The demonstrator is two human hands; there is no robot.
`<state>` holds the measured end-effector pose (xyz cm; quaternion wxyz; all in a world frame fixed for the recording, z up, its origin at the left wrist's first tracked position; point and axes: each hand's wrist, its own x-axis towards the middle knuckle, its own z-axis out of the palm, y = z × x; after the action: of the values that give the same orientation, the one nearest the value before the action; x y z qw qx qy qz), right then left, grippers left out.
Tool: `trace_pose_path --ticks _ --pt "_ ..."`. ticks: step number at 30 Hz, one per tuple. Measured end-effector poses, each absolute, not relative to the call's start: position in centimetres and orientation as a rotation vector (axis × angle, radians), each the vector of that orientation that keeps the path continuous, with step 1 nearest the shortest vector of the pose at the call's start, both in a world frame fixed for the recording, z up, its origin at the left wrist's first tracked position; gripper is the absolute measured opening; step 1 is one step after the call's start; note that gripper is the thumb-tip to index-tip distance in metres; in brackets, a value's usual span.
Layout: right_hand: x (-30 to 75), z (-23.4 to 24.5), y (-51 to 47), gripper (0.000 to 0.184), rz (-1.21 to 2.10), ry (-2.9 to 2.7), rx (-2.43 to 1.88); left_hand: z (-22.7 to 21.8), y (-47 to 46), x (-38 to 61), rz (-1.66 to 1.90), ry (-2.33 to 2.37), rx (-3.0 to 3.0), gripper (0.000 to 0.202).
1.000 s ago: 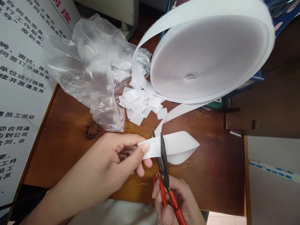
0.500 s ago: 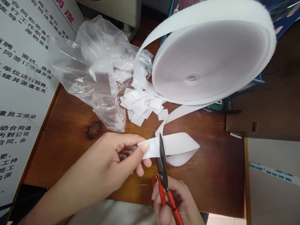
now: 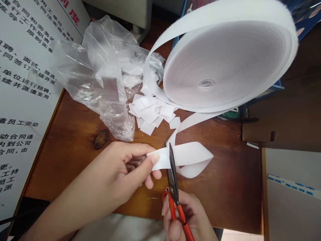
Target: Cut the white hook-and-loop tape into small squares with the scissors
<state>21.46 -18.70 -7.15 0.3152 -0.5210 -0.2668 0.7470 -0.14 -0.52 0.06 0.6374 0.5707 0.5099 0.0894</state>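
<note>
My left hand [image 3: 132, 167] pinches the end of a white strip of tape [image 3: 188, 154] between thumb and fingers. Scissors [image 3: 173, 180] with dark blades and red handles are gripped in my right hand [image 3: 190, 214]. Their blades are apart, with the strip lying between them just right of my left thumb. Past the blades the strip folds back in a loop and runs up to a large white tape roll [image 3: 225, 67]. A pile of small white cut pieces [image 3: 149, 112] lies on the table beyond my left hand.
A crumpled clear plastic bag [image 3: 105, 77] lies left of the pile on the wooden table [image 3: 75, 170]. A printed board [image 3: 22, 100] stands along the left edge. At the right are a brown box [image 3: 281, 113] and a green object [image 3: 229, 114].
The scissors and my right hand have shifted very slightly to the left along the strip. My left hand keeps its place, and the blades still straddle the strip.
</note>
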Motion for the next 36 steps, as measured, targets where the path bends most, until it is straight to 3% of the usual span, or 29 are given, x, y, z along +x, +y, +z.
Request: trace_pose_path --ticks 5,36 --pt "21.3 -6.7 -17.7 0.071 1.999 -0.668 -1.373 0.0 -0.7 -0.3 0.196 1.161 1.302 0.041" --pt "20.1 -6.1 -15.3 0.080 2.077 -0.603 -1.439 -0.1 -0.4 -0.2 0.186 1.184 1.287 0.041"
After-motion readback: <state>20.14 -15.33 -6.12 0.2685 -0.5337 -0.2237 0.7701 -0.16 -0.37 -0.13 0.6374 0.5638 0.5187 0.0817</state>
